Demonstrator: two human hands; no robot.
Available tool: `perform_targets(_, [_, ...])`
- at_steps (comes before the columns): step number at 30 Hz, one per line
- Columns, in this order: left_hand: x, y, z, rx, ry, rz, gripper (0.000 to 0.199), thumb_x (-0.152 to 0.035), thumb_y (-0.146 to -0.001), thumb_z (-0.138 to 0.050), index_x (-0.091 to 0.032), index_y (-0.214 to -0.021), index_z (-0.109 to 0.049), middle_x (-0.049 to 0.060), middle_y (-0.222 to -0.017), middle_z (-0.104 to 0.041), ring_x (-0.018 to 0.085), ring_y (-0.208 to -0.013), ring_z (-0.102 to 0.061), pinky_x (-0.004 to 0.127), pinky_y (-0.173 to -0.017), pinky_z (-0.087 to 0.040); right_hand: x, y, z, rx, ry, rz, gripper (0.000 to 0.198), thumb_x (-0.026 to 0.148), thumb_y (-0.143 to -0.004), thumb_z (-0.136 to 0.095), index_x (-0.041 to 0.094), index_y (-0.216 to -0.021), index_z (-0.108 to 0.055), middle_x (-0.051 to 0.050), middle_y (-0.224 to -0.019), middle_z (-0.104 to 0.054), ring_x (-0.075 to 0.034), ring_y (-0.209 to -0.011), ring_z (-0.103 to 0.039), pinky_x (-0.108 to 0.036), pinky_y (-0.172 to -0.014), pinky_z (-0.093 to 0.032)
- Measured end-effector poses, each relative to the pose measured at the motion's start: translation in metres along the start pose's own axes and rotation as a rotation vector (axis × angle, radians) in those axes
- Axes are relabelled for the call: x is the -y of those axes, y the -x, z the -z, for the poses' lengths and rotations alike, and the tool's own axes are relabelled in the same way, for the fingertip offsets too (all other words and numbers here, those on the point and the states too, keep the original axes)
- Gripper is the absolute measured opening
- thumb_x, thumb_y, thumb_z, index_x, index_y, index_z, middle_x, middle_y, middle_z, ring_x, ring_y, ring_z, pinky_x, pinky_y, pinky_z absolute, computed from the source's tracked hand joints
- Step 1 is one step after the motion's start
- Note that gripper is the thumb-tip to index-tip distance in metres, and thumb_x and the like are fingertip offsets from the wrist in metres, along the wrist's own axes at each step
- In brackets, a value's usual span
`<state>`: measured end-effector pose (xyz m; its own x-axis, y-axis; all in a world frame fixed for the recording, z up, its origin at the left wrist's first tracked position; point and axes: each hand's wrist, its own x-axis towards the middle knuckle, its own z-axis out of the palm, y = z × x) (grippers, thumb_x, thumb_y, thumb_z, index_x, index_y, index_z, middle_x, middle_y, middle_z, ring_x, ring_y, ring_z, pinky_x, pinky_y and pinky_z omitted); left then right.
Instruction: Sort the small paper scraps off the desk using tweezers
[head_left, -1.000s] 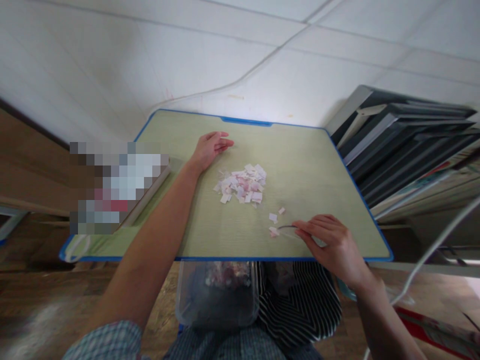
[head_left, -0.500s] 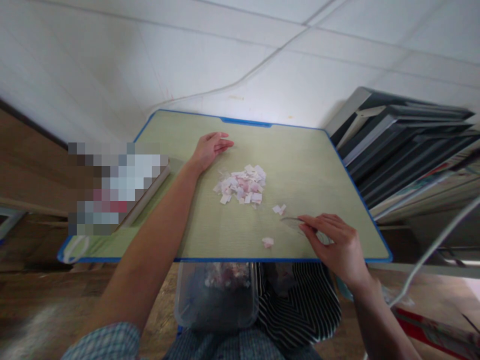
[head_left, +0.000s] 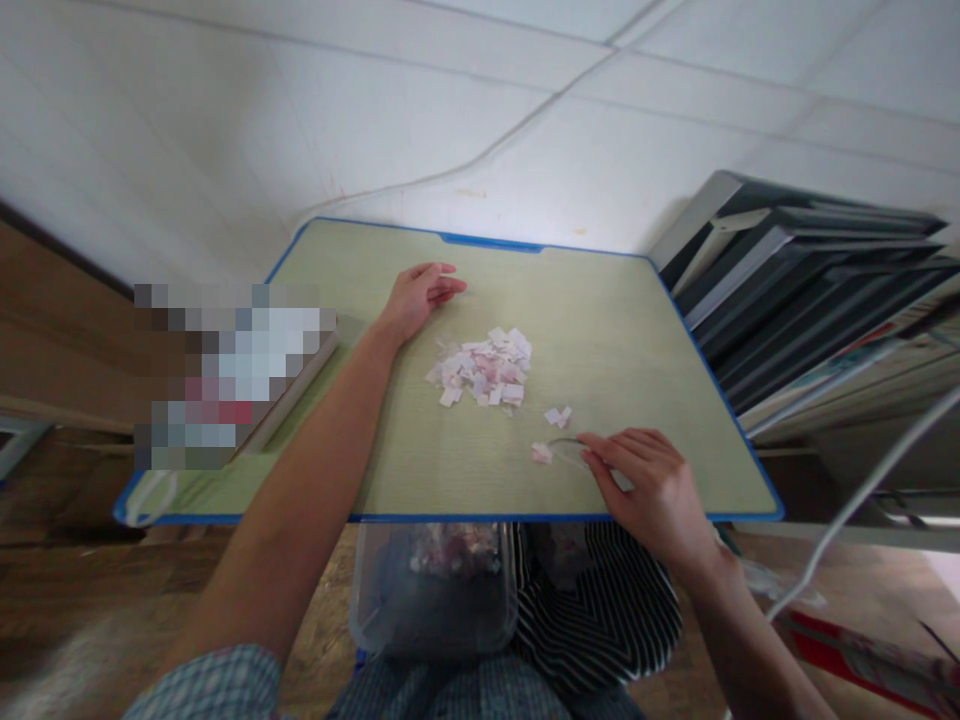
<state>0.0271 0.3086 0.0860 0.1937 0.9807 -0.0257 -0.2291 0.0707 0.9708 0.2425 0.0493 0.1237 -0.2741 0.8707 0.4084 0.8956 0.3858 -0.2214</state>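
My right hand (head_left: 649, 485) pinches thin curved tweezers (head_left: 568, 440) over the front right of the green tabletop. Their tips meet a small pinkish-white piece (head_left: 541, 453); whether they grip it or only touch it I cannot tell. Just beyond lie a couple of white scraps (head_left: 557, 416). A loose heap of small white and pink paper-like pieces (head_left: 484, 370) sits near the middle. Behind and left of that heap, my left hand (head_left: 424, 300) rests on its side on the tabletop, fingers loosely extended and holding nothing.
The tabletop (head_left: 600, 320) has a blue rim. At its left lies a thick book-like object (head_left: 296, 385), partly pixelated. A clear plastic bin (head_left: 431, 620) with pieces inside stands below the front edge, beside striped fabric (head_left: 600, 610). Dark folders (head_left: 817, 290) lean at the right.
My right hand has moved left with the tweezers. The pinkish-white piece has shifted away from the front edge, toward the heap. My left hand stays in place.
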Motion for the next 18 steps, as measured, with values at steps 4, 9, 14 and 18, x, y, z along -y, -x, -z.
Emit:
perform_targets(4, [0.0000, 0.0000, 0.0001, 0.008, -0.015, -0.007, 0.023, -0.036, -0.082, -0.052, -0.015, -0.086, -0.059, 0.005, -0.073, -0.068, 0.014, -0.078, -0.065, 0.027, -0.081, -0.045, -0.0037, -0.0019, -0.0006, -0.072, -0.054, -0.075, 0.020, 0.015, -0.084, -0.051, 0.017, -0.090, -0.070, -0.002, -0.064, -0.066, -0.015, -0.057, -0.060, -0.031, -0.061, -0.049])
perform_targets(9, [-0.0002, -0.0004, 0.0003, 0.007, -0.004, -0.003, 0.021, -0.032, -0.084, -0.049, -0.014, -0.085, -0.059, 0.005, -0.071, -0.068, 0.013, -0.075, -0.065, 0.025, -0.079, -0.046, -0.0052, -0.0001, 0.0011, -0.058, -0.047, -0.045, 0.017, 0.015, -0.084, -0.052, 0.016, -0.089, -0.069, -0.003, -0.066, -0.067, -0.016, -0.059, -0.061, -0.031, -0.061, -0.049])
perform_targets(14, [-0.0009, 0.0004, -0.0002, 0.003, -0.011, 0.002, 0.020, -0.032, -0.084, -0.049, -0.015, -0.086, -0.059, 0.004, -0.070, -0.068, 0.012, -0.075, -0.065, 0.024, -0.078, -0.046, -0.0059, 0.0003, 0.0011, -0.045, 0.009, -0.083, 0.019, 0.016, -0.084, -0.052, 0.016, -0.089, -0.070, -0.005, -0.067, -0.069, -0.017, -0.059, -0.062, -0.032, -0.062, -0.049])
perform_targets(18, [-0.0008, 0.0005, -0.0005, -0.001, -0.022, -0.001, 0.023, -0.036, -0.083, -0.051, -0.015, -0.086, -0.058, 0.006, -0.074, -0.069, 0.015, -0.079, -0.066, 0.028, -0.083, -0.045, -0.0070, -0.0022, 0.0039, -0.024, -0.047, -0.108, 0.020, 0.016, -0.082, -0.051, 0.017, -0.088, -0.071, -0.004, -0.065, -0.069, -0.015, -0.052, -0.060, -0.029, -0.057, -0.050])
